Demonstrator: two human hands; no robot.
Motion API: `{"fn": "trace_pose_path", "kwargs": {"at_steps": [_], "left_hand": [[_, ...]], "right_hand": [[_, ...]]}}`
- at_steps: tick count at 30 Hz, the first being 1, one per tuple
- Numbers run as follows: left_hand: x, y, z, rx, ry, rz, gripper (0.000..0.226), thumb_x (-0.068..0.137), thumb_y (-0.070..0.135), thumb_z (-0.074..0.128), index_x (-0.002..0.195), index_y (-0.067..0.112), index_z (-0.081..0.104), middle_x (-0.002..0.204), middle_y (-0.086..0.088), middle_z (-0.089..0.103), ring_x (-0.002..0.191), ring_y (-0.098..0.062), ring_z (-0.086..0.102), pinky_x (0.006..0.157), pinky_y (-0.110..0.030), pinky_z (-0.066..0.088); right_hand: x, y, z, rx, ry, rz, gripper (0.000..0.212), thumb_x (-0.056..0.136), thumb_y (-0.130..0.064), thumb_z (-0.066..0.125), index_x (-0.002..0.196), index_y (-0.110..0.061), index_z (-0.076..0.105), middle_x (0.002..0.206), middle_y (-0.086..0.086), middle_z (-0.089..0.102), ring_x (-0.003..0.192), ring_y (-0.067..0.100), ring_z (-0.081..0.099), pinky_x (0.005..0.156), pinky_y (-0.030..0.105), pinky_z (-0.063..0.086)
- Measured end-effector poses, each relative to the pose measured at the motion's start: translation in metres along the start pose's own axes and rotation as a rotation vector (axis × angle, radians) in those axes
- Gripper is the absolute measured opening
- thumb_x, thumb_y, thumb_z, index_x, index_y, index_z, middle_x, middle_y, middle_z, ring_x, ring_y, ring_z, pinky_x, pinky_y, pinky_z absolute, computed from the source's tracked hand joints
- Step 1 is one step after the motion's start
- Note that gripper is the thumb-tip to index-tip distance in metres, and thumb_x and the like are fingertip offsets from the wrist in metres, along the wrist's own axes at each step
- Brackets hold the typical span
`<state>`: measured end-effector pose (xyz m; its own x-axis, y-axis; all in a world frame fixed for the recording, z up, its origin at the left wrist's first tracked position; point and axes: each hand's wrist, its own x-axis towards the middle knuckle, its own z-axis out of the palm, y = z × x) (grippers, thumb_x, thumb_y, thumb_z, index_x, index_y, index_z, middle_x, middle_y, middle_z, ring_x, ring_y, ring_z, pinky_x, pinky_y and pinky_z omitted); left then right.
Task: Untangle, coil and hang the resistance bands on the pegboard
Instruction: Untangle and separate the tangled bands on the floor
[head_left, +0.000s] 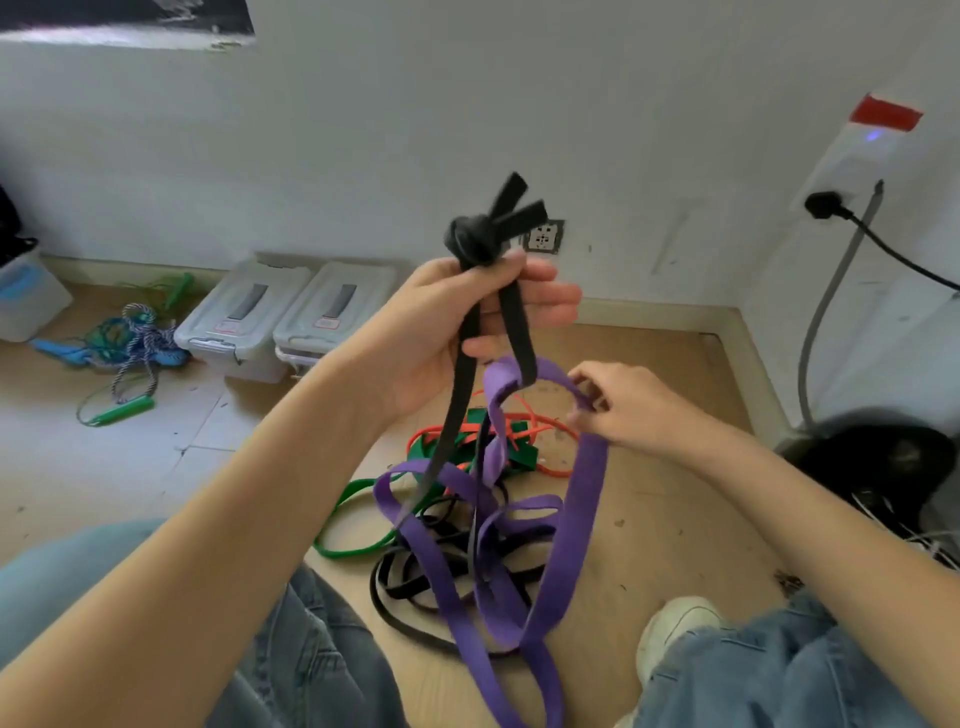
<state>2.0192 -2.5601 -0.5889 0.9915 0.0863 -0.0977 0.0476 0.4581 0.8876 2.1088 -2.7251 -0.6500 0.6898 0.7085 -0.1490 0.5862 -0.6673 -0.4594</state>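
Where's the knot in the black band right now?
The knot sits centre frame, raised above the left hand, which grips the black band just below it; the purple band hangs lower right.

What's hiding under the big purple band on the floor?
Under the purple band lie loops of a black band and, further back, a green band and an orange band. How they knot together beneath is covered.
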Motion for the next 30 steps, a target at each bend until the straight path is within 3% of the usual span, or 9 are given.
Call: {"fn": "trace_pose_path", "kwargs": {"at_steps": [3,10,13,16,19,22,24,27,30], "left_hand": [[0.000,-0.012,0.004,0.065,0.040,-0.096,0.020,0.096,0.012,0.044,0.092,-0.001,0.058,0.084,-0.013,0.073,0.075,-0.021,0.072,0.034,-0.010,0.033],[0.009,-0.007,-0.008,-0.082,-0.023,0.017,0.027,0.088,0.021,0.052,0.105,0.001,0.058,0.101,-0.012,0.071,0.097,-0.021,0.068,0.043,-0.011,0.045],[0.007,-0.022,-0.021,0.290,-0.018,-0.104,0.039,0.076,0.038,0.061,0.106,0.013,0.062,0.090,0.006,0.073,0.083,-0.009,0.068,0.059,-0.017,0.047],[-0.002,-0.051,-0.017,0.758,-0.252,-0.317,0.027,0.077,0.043,0.065,0.095,0.022,0.064,0.072,0.015,0.067,0.054,0.004,0.054,0.050,-0.013,0.041],[0.002,-0.049,-0.006,0.851,-0.244,-0.258,0.016,0.090,0.025,0.058,0.086,0.011,0.065,0.082,-0.004,0.072,0.050,-0.001,0.053,0.041,-0.012,0.035],[0.006,-0.010,-0.002,0.279,-0.038,-0.098,0.020,0.085,0.023,0.056,0.072,0.010,0.064,0.075,-0.008,0.073,0.064,-0.014,0.068,0.032,-0.009,0.031],[0.006,0.005,0.003,0.070,-0.078,-0.027,0.027,0.083,0.025,0.055,0.064,0.011,0.069,0.076,-0.010,0.072,0.068,-0.015,0.070,0.030,-0.008,0.032],[0.008,0.010,0.011,-0.046,-0.203,0.028,0.032,0.088,0.024,0.052,0.067,0.009,0.072,0.084,-0.015,0.073,0.083,-0.022,0.071,0.033,-0.009,0.038],[0.019,0.011,-0.004,-0.010,-0.062,0.071,0.032,0.093,0.033,0.047,0.086,0.013,0.071,0.102,-0.010,0.072,0.100,-0.022,0.067,0.064,-0.018,0.055]], "right_hand": [[-0.004,-0.011,0.005,0.199,-0.053,-0.138,0.048,0.078,-0.025,0.073,0.121,-0.022,0.054,0.107,-0.010,0.056,0.090,0.011,0.057,0.072,0.014,0.044],[-0.011,-0.028,0.007,0.597,-0.119,-0.199,0.008,0.090,-0.007,0.058,0.089,-0.005,0.065,0.072,0.002,0.068,0.056,0.009,0.061,0.057,0.021,0.052],[-0.011,-0.030,-0.021,1.149,0.023,-0.176,0.008,0.083,-0.008,0.057,0.084,-0.004,0.064,0.064,0.001,0.067,0.045,0.006,0.056,0.046,0.015,0.047],[-0.008,-0.027,-0.049,1.575,0.155,-0.223,0.015,0.079,-0.019,0.056,0.077,-0.009,0.067,0.067,0.004,0.068,0.046,0.002,0.054,0.046,0.010,0.045],[-0.006,-0.015,-0.044,1.510,0.189,-0.105,0.020,0.085,-0.025,0.053,0.091,-0.009,0.062,0.079,0.003,0.069,0.054,0.006,0.057,0.051,0.014,0.047],[-0.010,0.000,-0.037,1.337,-0.049,0.023,0.046,0.078,-0.042,0.057,0.111,-0.010,0.059,0.108,0.005,0.065,0.073,0.012,0.063,0.061,0.020,0.051],[-0.015,-0.003,-0.024,1.113,-0.324,-0.096,0.047,0.082,-0.038,0.061,0.123,-0.016,0.056,0.122,0.002,0.061,0.092,0.014,0.064,0.075,0.024,0.052],[-0.017,-0.021,-0.004,0.805,-0.408,-0.287,0.021,0.087,-0.019,0.063,0.107,-0.017,0.066,0.104,-0.001,0.070,0.091,0.010,0.067,0.073,0.015,0.050],[-0.015,-0.028,-0.020,1.064,-0.166,-0.198,0.017,0.085,-0.019,0.057,0.082,-0.006,0.066,0.072,0.006,0.070,0.066,0.015,0.065,0.061,0.021,0.051]]}}
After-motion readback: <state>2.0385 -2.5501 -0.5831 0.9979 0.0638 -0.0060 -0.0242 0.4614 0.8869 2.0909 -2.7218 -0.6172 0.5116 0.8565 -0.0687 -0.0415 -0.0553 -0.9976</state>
